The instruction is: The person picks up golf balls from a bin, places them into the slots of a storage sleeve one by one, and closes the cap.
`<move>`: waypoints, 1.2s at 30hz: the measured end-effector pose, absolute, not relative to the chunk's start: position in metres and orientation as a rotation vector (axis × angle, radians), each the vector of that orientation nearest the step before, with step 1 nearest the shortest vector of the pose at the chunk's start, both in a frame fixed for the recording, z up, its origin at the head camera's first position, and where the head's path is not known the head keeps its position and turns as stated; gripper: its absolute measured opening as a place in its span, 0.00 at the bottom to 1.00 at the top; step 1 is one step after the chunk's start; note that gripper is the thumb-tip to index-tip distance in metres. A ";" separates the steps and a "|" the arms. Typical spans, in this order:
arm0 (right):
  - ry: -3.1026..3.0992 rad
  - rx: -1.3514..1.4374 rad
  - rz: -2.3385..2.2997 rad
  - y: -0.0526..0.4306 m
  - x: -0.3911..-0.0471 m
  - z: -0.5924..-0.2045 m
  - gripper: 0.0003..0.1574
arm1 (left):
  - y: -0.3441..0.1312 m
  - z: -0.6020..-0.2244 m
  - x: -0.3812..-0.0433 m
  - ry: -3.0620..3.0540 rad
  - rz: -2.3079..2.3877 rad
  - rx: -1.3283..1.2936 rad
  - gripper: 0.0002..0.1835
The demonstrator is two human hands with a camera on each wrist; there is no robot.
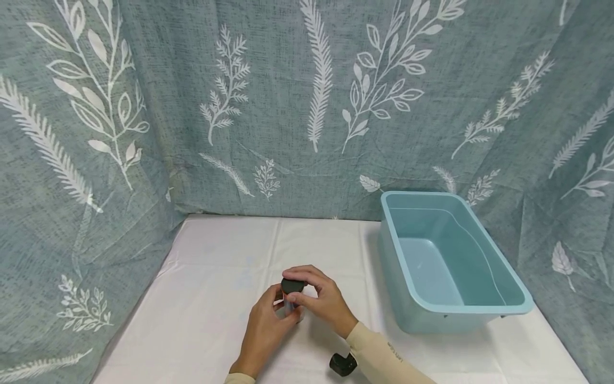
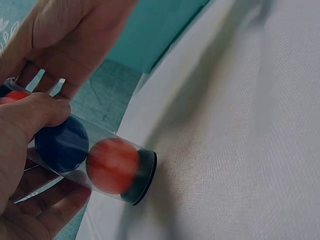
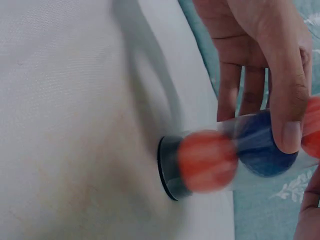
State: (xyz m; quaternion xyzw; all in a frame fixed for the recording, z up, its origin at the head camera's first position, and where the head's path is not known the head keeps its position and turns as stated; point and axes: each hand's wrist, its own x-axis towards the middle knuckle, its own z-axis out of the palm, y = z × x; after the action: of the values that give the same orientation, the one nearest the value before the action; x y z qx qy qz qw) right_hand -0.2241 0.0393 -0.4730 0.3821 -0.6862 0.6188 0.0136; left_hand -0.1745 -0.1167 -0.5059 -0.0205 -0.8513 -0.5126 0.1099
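Observation:
A clear tube point(image 1: 289, 306) of balls stands upright over the white cloth, gripped in my left hand point(image 1: 266, 326) with the thumb on one side and fingers round the other. Inside it, the left wrist view shows a blue ball point(image 2: 62, 145) between two orange-red balls, the lower one point(image 2: 114, 165) next to a dark bottom cap point(image 2: 142, 177). That end is close over the cloth. My right hand point(image 1: 318, 292) pinches the black top cap point(image 1: 292, 286) between thumb and fingers. In the right wrist view, the left thumb point(image 3: 290, 125) presses across the blue ball.
To the right, a light blue plastic bin point(image 1: 408, 266) stands on the white cloth point(image 1: 216, 266). A small black object point(image 1: 342, 365) shows beside the right sleeve point(image 1: 384, 354). Behind hangs a grey-green curtain point(image 1: 278, 106) with white leaf prints.

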 end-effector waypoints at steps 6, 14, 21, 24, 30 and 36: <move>-2.132 1.197 1.969 0.038 -0.216 -0.461 0.24 | -0.118 -0.505 -0.173 -2.528 -1.506 -0.077 0.29; -2.104 1.201 1.871 0.034 -0.212 -0.460 0.21 | -0.123 -0.503 -0.170 -2.499 -1.598 -0.129 0.29; -2.076 1.222 1.785 0.034 -0.213 -0.465 0.22 | -0.127 -0.502 -0.170 -2.338 -1.752 -0.152 0.24; -2.083 1.239 1.659 0.032 -0.216 -0.472 0.24 | -0.127 -0.499 -0.170 -2.278 -1.806 -0.048 0.23; -2.120 1.260 1.438 0.033 -0.224 -0.490 0.27 | -0.128 -0.493 -0.172 -2.233 -1.855 -0.020 0.25; -2.128 1.282 1.362 0.036 -0.227 -0.496 0.29 | -0.127 -0.491 -0.174 -2.192 -1.919 -0.062 0.24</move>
State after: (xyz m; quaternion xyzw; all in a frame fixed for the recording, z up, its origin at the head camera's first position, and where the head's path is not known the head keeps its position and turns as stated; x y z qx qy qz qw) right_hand -0.2268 0.0364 -0.4955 0.4472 -0.7421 0.4751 0.1536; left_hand -0.1738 -0.1271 -0.4906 -0.0213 -0.7473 -0.6544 0.1136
